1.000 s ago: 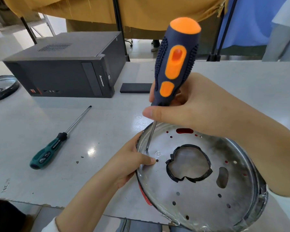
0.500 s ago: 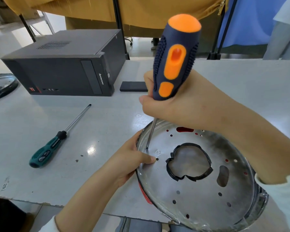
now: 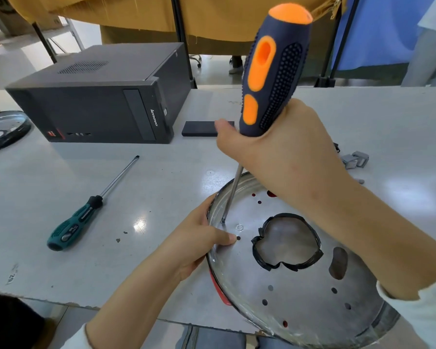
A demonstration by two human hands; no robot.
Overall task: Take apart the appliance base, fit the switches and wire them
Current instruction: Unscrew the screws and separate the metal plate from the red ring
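Note:
A round metal appliance base (image 3: 295, 293) lies bottom-up at the table's near edge, with several small holes and a central opening edged in black tape. My right hand (image 3: 282, 157) grips a navy and orange screwdriver (image 3: 272, 71) held nearly upright, its tip set on a screw near the base's left rim. My left hand (image 3: 199, 238) holds that left rim, thumb lying on the metal surface beside the screw.
A green-handled screwdriver (image 3: 78, 217) lies on the table to the left. A black computer tower (image 3: 98, 96) stands at the back left, a flat black block (image 3: 202, 128) beside it. Another round base (image 3: 3, 129) sits at the far left edge. Small grey parts (image 3: 355, 159) lie to the right.
My right hand has turned around the screwdriver handle, rotating it; the thumb now points left. The tip stays on the same screw. My left hand has not moved.

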